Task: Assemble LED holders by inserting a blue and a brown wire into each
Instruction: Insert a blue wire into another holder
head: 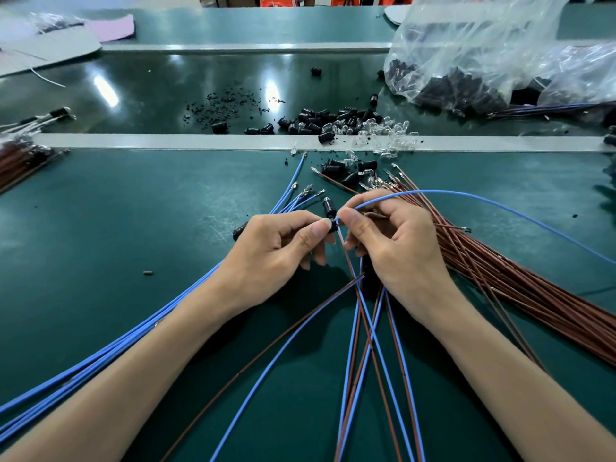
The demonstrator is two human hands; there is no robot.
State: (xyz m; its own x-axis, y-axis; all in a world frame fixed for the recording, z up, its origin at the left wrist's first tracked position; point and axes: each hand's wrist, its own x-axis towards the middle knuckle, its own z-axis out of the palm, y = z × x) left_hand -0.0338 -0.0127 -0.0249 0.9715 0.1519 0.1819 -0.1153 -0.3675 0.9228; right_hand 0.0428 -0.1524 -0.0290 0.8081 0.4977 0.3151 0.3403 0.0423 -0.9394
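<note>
My left hand (276, 248) pinches a small black LED holder (333, 226) between thumb and forefinger. My right hand (396, 241) pinches a blue wire (483, 200) right at the holder; the wire arcs away to the right. A brown wire (348, 261) hangs down from the holder between my hands. Another black holder (329, 208) stands just behind my fingertips. Loose blue wires (110, 348) fan out under my left forearm. A thick bundle of brown wires (520, 285) lies under and right of my right hand. Several wired blue and brown leads (366, 355) cross between my forearms.
Black holders (320, 123) and clear LEDs (383, 130) are heaped beyond the grey strip (166, 141). A plastic bag of holders (466, 81) sits at the back right. Finished brown assemblies (20, 161) lie at the left edge. Black crumbs (226, 105) litter the green mat.
</note>
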